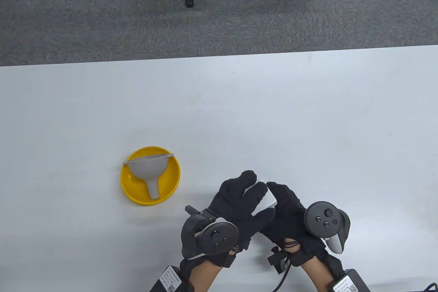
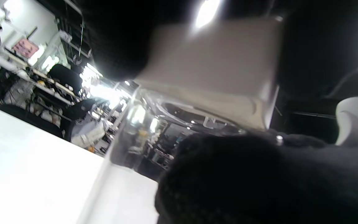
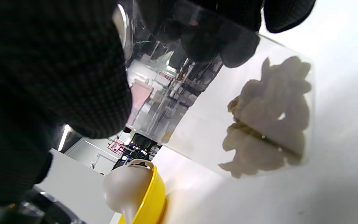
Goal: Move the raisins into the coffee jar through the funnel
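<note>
Gripping clear jar (image 1: pixel 265 199), left hand (image 1: pixel 239 203), right hand (image 1: pixel 291 210) together, no legible writing

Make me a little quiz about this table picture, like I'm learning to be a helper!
1. True or false: the grey funnel lies on its side in the yellow bowl.
2. Which things touch the clear jar with the white lid? A: left hand only. B: right hand only. C: both hands.
3. Fill in: the pale clump inside the jar sits at its ______ end, away from the lid.

Key: 1 true. 2 C. 3 bottom.
</note>
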Motion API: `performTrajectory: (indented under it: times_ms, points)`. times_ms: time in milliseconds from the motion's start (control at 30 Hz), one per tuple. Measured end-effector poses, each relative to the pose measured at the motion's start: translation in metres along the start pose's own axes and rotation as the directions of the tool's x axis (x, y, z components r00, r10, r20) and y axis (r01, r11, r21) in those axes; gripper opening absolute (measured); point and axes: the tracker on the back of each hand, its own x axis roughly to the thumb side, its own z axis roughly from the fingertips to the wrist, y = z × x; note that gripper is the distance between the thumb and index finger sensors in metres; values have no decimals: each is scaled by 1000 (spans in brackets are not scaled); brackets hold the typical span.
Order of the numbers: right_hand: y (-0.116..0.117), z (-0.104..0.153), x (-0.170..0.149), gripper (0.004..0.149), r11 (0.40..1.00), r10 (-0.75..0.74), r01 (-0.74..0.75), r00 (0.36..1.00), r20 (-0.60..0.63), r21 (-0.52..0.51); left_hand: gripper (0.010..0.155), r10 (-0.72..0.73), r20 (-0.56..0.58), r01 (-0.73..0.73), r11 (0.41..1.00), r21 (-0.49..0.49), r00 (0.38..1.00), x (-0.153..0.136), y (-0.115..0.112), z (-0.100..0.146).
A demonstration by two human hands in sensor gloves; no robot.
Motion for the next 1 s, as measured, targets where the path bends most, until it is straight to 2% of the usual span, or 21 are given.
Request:
performTrajectory:
  times_ms: [67, 133, 167, 200, 233, 267, 400, 433, 500, 567, 633, 700, 733, 833, 933, 1000]
  points:
    - [-3, -2, -1, 93, 998, -51, 51, 999, 1, 36, 61, 106, 19, -105, 993, -54, 994, -5, 1, -3]
    - [-6, -6, -6, 92, 973, -186, 185, 983, -6, 136, 53, 332, 36, -320, 929, -185, 943, -18, 3, -10]
    - [-7, -8, -8, 93, 946, -259, 255, 966, -5, 199, 49, 469, 8, -451, 854, -259, 883, -27, 2, -14]
    - [-6, -10, -8, 92, 905, -323, 308, 946, 3, 295, 47, 606, -30, -577, 740, -345, 795, -35, -1, -17]
    - [-5, -10, -7, 92, 883, -346, 323, 938, 7, 341, 46, 711, -92, -678, 613, -405, 698, -41, -4, -18]
    - [-5, -11, -6, 92, 867, -358, 332, 934, 2, 371, 45, 771, -137, -734, 512, -446, 621, -46, -7, -18]
    - [2, -12, -7, 92, 853, -362, 329, 932, 6, 405, 43, 811, -175, -765, 422, -488, 559, -57, -14, -19]
    - [2, -13, -8, 92, 857, -360, 331, 933, -2, 395, 43, 804, -181, -763, 429, -484, 566, -57, -14, -19]
    - [1, -13, -10, 93, 881, -341, 330, 940, -28, 339, 47, 739, -162, -718, 538, -441, 654, -56, -9, -18]
    - [-3, -12, -12, 93, 917, -326, 329, 944, -53, 226, 63, 597, -134, -598, 709, -373, 791, -48, -5, -14]
    - [-6, -10, -12, 93, 956, -267, 273, 961, -67, 108, 77, 316, -95, -330, 899, -289, 944, -33, -1, -9]
    - [-8, -8, -12, 93, 981, -191, 193, 979, -71, 24, 81, 50, -25, -54, 975, -217, 998, -18, -1, -4]
    - [-8, -7, -12, 93, 983, -180, 181, 981, -77, 5, 84, -44, -10, 42, 985, -165, 999, -10, -3, -1]
    - [-7, -6, -11, 94, 985, -173, 172, 982, -82, -16, 82, -147, -17, 144, 984, -103, 989, 2, -9, 1]
    - [-6, -4, -9, 94, 986, -164, 164, 984, -73, -13, 78, -140, -48, 137, 989, -63, 989, 2, -13, 1]
    - [-7, -3, -8, 93, 987, -160, 159, 985, -71, -11, 74, -52, -44, 48, 995, -90, 998, -2, -13, -1]
